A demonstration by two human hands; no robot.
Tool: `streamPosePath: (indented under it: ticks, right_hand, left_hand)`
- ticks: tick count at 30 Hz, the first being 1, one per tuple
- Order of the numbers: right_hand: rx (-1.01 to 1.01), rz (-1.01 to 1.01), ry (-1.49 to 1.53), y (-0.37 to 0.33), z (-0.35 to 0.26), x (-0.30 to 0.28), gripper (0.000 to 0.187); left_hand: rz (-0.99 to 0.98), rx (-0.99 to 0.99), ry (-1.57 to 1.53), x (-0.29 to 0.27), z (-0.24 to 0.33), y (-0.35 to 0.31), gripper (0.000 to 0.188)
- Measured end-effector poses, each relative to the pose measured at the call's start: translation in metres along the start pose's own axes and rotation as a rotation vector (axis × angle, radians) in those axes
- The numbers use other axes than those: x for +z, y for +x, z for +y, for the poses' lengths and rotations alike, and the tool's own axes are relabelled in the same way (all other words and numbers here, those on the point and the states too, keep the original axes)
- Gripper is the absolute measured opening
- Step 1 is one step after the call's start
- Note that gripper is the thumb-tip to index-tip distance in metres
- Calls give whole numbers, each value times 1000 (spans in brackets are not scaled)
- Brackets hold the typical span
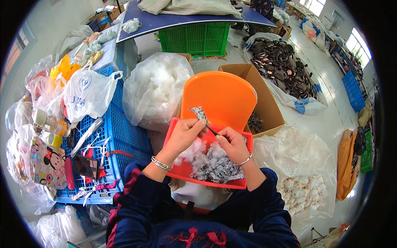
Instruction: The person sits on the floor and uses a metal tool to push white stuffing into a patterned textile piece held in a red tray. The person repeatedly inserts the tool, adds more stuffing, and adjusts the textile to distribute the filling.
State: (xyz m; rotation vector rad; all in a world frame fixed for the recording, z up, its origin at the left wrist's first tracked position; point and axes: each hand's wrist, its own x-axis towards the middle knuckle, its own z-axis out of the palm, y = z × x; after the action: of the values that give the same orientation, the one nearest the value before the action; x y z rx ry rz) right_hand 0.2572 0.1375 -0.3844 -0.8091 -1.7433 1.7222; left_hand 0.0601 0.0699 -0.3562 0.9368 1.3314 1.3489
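- The small grey-and-white fabric piece (199, 112) is above the far side of the red tray (229, 184), in front of the orange chair back (219, 93).
- The left grip (188, 134) pinches the piece between thumb and fingers; the right grip (232, 144) is closed on a thin dark tool (213, 131), whose far end meets the piece at the left fingertips.
- The tool could pierce or split the piece if pushed too hard, since the fabric looks thin and soft; a slip could also jab the left fingers, which lie right by its tip.
- A loosened pinch might drop the piece into the tray, where it would be hard to pick out among look-alikes.
- The piece looks narrow and limp, mottled grey and white, its far end fanning out crookedly; whether anything fills it cannot be told.
- In the tray, white stuffing (191, 152) lies on the left, beside a heap of similar grey pieces (219, 167).
- Beyond, a clear bag of white fluff (157, 82) is far left, a cardboard box (266, 103) far right, and a blue crate (132, 124) left.
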Motion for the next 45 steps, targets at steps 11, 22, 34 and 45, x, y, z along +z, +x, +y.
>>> streamPosePath:
  ticks: [11, 22, 34, 45]
  right_hand:
    - [-83, 40, -114, -3, 6, -2, 10]
    - [78, 84, 104, -2, 18, 10, 12]
    - [12, 129, 142, 2, 5, 14, 10]
    - [-19, 77, 60, -2, 9, 6, 10]
  left_hand:
    - [30, -140, -154, -5, -5, 7, 20]
    - [97, -54, -321, 16, -27, 8, 24]
    - [104, -42, -254, 29, -10, 4, 21]
    - [116, 0, -443, 25, -23, 7, 20]
